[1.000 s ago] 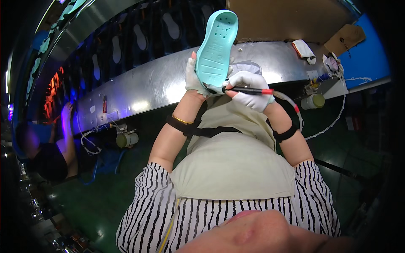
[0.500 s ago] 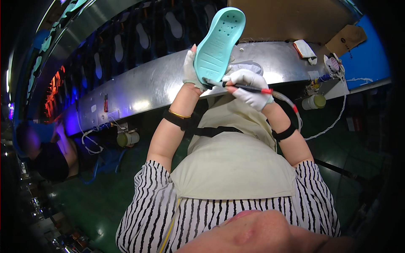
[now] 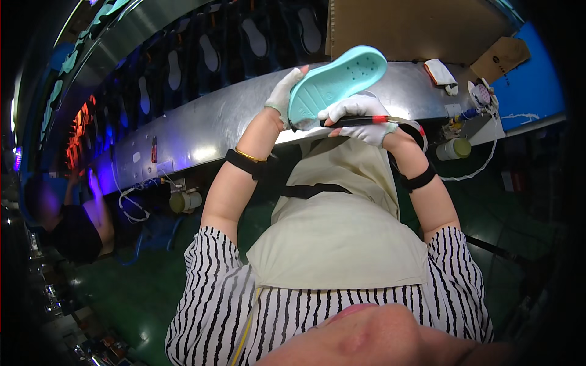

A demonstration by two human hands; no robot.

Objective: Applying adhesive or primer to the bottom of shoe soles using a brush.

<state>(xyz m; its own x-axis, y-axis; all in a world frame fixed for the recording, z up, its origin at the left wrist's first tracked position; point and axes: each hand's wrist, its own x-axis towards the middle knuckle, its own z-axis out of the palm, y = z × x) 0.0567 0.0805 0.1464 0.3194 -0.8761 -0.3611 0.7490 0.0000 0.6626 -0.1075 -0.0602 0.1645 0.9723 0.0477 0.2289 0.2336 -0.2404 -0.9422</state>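
My left hand (image 3: 282,96), in a white glove with bare fingertips, grips a turquoise shoe sole (image 3: 334,82) by its heel end. The sole is tilted, its toe end with small round holes pointing up and to the right. Closed around a black-handled brush (image 3: 354,121) with a red band is my gloved right hand (image 3: 365,108). The brush's tip lies at the heel of the sole, near its lower edge. A thin clear tube runs from the brush's rear end past my right wrist.
A shiny metal bench (image 3: 213,119) curves across in front of me. Behind it, several grey soles (image 3: 253,38) stand in a dark row. Cardboard (image 3: 421,27) rises at the back. At right are a white cloth (image 3: 441,74) and a lidded pot (image 3: 453,149). A person (image 3: 76,226) sits far left.
The sole has come lower and turned clockwise, its toe end swinging right. My left hand turned with it. The brush now lies more level, and my right hand has shifted slightly up.
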